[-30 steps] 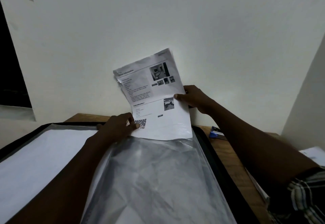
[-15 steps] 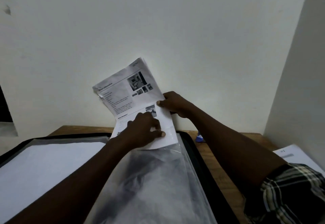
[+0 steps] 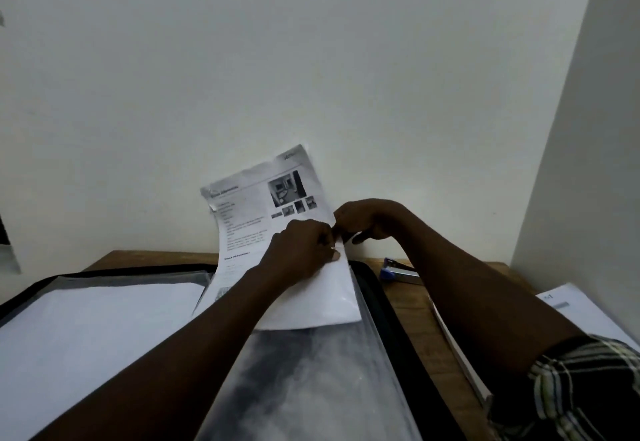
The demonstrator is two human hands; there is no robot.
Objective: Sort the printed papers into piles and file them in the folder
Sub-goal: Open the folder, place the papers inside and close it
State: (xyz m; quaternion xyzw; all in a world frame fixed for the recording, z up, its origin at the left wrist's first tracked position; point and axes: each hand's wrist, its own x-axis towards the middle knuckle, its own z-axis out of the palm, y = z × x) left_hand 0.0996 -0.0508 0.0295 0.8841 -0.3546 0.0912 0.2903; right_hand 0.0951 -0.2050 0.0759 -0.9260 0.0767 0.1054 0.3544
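A white printed paper sheet stands almost upright in the middle of the view, leaning a little to the left, with its top corner against the plain white wall. It is printed in black and grey: a dark title line at the top left, a block of small text lines below it, one larger photo with a row of four small photos under it at the top right, and a bold heading lower down. The words are too small to read. The lower part of the sheet is blank and bends forward over the right half of an open black folder, at the top of a clear plastic sleeve that looks wrinkled and shiny. Whether the lower edge is already under the plastic, I cannot tell.

Both hands are together at the right edge of the sheet. The left hand lies on the front of the paper, its fingers bent and pinching this edge. The right hand holds the same edge from behind with curled fingers, and the two hands nearly touch.

The left half of the folder holds a plain white sheet. The folder lies on a brown wooden table. A blue stapler is just beside the folder on the right, and a stack of white papers lies farther right, near a checked sleeve.
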